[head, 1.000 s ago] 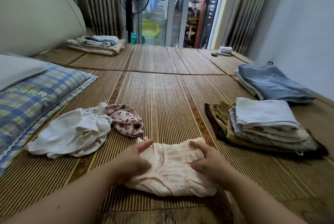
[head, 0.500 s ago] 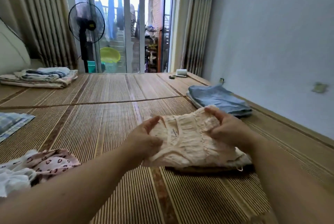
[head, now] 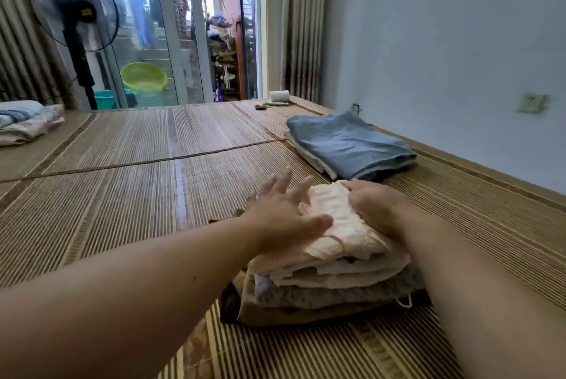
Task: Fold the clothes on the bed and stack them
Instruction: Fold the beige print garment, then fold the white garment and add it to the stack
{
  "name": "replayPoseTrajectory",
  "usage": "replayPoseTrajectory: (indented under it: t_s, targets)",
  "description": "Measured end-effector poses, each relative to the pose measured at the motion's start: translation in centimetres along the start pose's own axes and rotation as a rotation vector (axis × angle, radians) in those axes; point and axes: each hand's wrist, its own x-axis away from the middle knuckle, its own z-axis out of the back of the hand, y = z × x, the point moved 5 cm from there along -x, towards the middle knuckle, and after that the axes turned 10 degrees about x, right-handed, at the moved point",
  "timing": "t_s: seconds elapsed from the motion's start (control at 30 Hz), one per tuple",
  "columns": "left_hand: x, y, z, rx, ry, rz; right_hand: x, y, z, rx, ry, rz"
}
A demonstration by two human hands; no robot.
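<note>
We find no readable text.
The yellow label (head: 87, 12) on the fan (head: 69, 7) is too blurred for us to read.

On mat (head: 137, 188), R side: top garment (head: 343, 225) atop stack (head: 330, 290); 2nd pile (head: 349, 143) just behind; 3rd pile (head: 24, 124) far L, fan (head: 73, 11) behind it.

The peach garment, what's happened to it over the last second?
The peach garment went from the mat onto the folded stack. The left hand let go and opened; the right hand still holds it. The blue pile stayed put.
</note>
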Motion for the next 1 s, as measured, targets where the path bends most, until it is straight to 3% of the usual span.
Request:
replayPoseTrajectory:
  t_s: [0.1, 0.23, 0.33, 0.4, 0.5, 0.6, 0.73, 1.0]
  targets:
    - [-1.0, 0.0, -2.3, -0.095, -0.164, -0.058, -0.3, 1.8, -3.4, -0.059, -0.060, -0.012]
    - [-1.3, -0.6, -4.6, -0.168, -0.200, -0.007, -0.2, 3.4, -5.9, -0.067, -0.137, -0.097]
    - [-1.3, -0.2, -4.3, -0.189, -0.226, 0.060, -0.1, 3.2, -5.1, 0.040, -0.193, -0.167]
    - [-0.8, 0.5, -3.4, -0.196, -0.241, 0.092, 0.6, 2.4, -3.3, 0.171, -0.102, -0.175]
    - [1.2, 2.2, -1.0, -0.219, -0.143, 0.033, 3.2, -1.1, 0.8, 0.379, 0.272, -0.045]
    - [5.3, 3.6, 2.2, -0.172, 0.021, -0.059, 7.1, -6.2, 3.6, 0.289, 0.496, 0.140]
    - [13.5, 2.9, 6.8, -0.181, 0.196, -0.062, 11.5, -13.2, 4.5, 0.209, 0.461, 0.291]
    - [35.8, -8.2, 14.7, -0.216, 0.391, 0.280, 20.1, -31.4, 0.1, 0.269, 0.290, 0.611]
